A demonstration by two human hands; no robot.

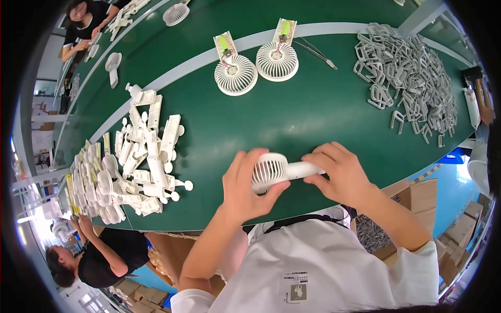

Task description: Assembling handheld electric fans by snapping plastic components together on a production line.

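A white handheld fan (pixel 271 170) with a round slatted cage is held between my two hands, just over the near part of the green table. My left hand (pixel 245 182) wraps around the cage, thumb below and fingers above. On the handle's end, my right hand (pixel 336 171) closes with thumb and fingers. Beyond them stand two white fan halves (pixel 235 74) (pixel 277 61) with their handles open, showing green cells and red wires. To the left lies a heap of white plastic handle parts (pixel 151 151).
A large pile of grey plastic clips (pixel 407 78) covers the right back. Tweezers (pixel 318 53) lie near the fan halves. Many fan cages (pixel 96 180) are stacked at far left, where a person in black (pixel 107 255) works. Another person sits across. A cardboard box (pixel 417 201) stands below the table's right edge.
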